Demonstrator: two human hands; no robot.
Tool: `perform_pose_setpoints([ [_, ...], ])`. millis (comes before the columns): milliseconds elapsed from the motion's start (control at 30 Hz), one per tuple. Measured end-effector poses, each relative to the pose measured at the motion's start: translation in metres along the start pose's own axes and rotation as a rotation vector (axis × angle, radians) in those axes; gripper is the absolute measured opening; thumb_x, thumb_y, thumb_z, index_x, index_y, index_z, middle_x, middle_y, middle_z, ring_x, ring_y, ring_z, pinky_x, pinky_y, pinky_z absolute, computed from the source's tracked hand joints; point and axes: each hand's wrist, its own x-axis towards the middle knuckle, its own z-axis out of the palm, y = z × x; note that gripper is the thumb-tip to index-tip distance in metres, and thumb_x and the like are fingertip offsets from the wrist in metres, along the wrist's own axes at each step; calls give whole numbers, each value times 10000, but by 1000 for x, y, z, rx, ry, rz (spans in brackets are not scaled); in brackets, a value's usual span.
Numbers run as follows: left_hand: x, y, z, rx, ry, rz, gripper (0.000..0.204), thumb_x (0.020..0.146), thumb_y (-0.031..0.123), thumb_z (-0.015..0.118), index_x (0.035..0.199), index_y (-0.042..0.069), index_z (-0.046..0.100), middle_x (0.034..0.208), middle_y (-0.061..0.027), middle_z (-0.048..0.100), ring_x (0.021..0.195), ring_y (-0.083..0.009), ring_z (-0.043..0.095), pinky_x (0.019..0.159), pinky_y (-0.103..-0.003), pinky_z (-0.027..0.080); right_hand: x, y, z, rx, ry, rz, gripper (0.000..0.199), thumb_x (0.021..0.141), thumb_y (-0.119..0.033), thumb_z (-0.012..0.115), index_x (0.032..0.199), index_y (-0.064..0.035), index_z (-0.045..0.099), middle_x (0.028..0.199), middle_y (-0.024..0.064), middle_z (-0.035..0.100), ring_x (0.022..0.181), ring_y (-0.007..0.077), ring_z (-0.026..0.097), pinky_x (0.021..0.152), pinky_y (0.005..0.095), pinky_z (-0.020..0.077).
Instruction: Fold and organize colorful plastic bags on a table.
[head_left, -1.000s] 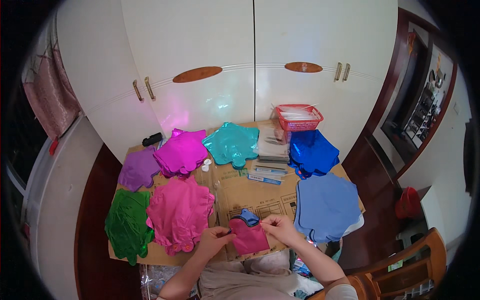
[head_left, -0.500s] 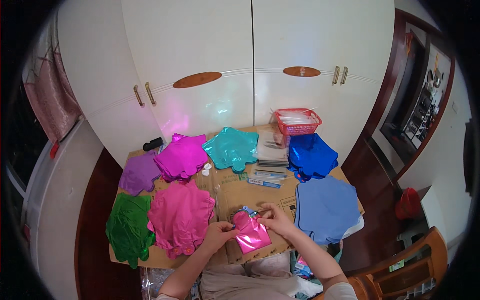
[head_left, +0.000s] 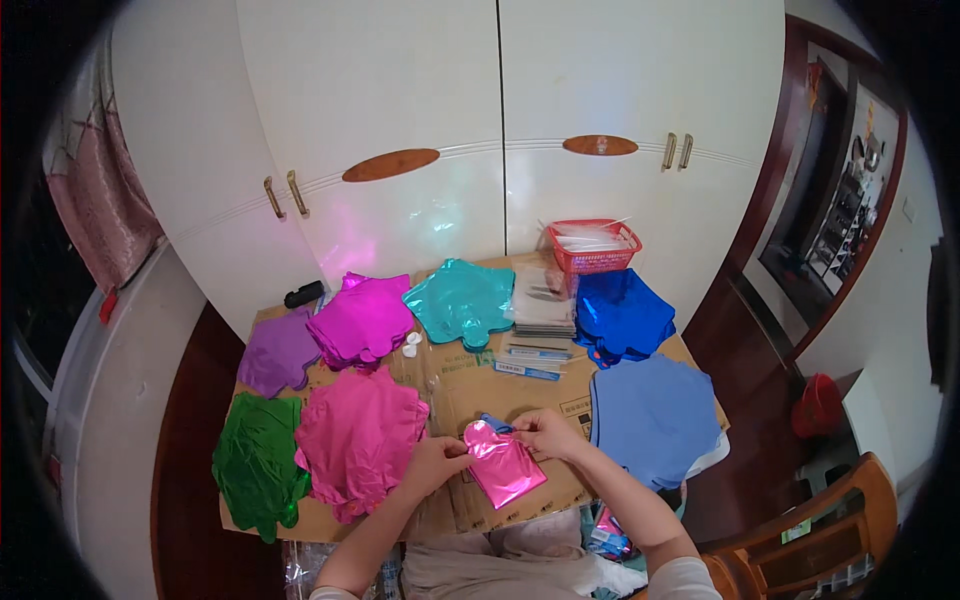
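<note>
both hands, left hand (head_left: 432, 465) and right hand (head_left: 545, 433), pinch a folded pink foil balloon (head_left: 503, 466) over bare cardboard (head_left: 470, 385) between the pink pile (head_left: 360, 440) and pale blue pile (head_left: 655, 420).

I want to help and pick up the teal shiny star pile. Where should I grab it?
Take the teal foil stack by its near, lower edge, probably coming from the person's side of the cardboard-covered table. It lies flat, and its points stick out there over bare cardboard. The magenta stack and a pile of clear packets crowd its sides, so pinch the whole stack from below.
</note>
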Motion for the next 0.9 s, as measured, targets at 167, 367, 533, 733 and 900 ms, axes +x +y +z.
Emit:
perform_pose_setpoints([
  [167, -5, 2, 6, 202, 100, 186, 210, 772, 216, 709, 859, 27, 680, 770, -116, 667, 703, -220, 656, 654, -339, 511, -8, -21, 3, -344, 104, -187, 90, 807, -55, 621, 880, -18, 658, 710, 89, 625, 603, 246, 606, 592, 359, 484],
  [367, -13, -10, 17, 645, 180, 713, 80, 791, 112, 605, 820, 39, 618, 837, -96, 583, 784, -252, 613, 647, -364, 514, -8, -16, 5, -671, 223, -539, 151, 744, 15, 578, 856, -35, 665, 949, 109, 637, 893, 315, 610, 777, 390, 505],
  [533, -25, 3, 22, 842, 161, 820, 62, 722, 93, 596, 776, 62, 595, 840, -65, 538, 788, -207, 577, 628, -296, 516, -19, -27, 5, -782, 221, -596, 402, 717, 14, 586, 1111, -65, 593, 1155, 149, 581, 1098, 336, 538, 903, 401, 464],
  [733, -27, 0, 27, 866, 184, 764, 70, 701, 87, 593, 767, 67, 582, 805, -60, 516, 767, -197, 572, 616, -287, 512, -58, -51, 36, -923, 236, -678, 537, 710, -40, 596, 1239, -19, 501, 1247, 163, 527, 1156, 333, 503, 970, 414, 425],
  [900, -29, 0, 24, 807, 207, 771, 78, 706, 85, 592, 782, 69, 582, 784, -55, 507, 759, -198, 570, 612, -282, 510, -61, -17, 45, -1010, 346, -684, 316, 733, -119, 570, 1037, -36, 589, 1062, 113, 594, 1012, 259, 558, 882, 375, 456],
])
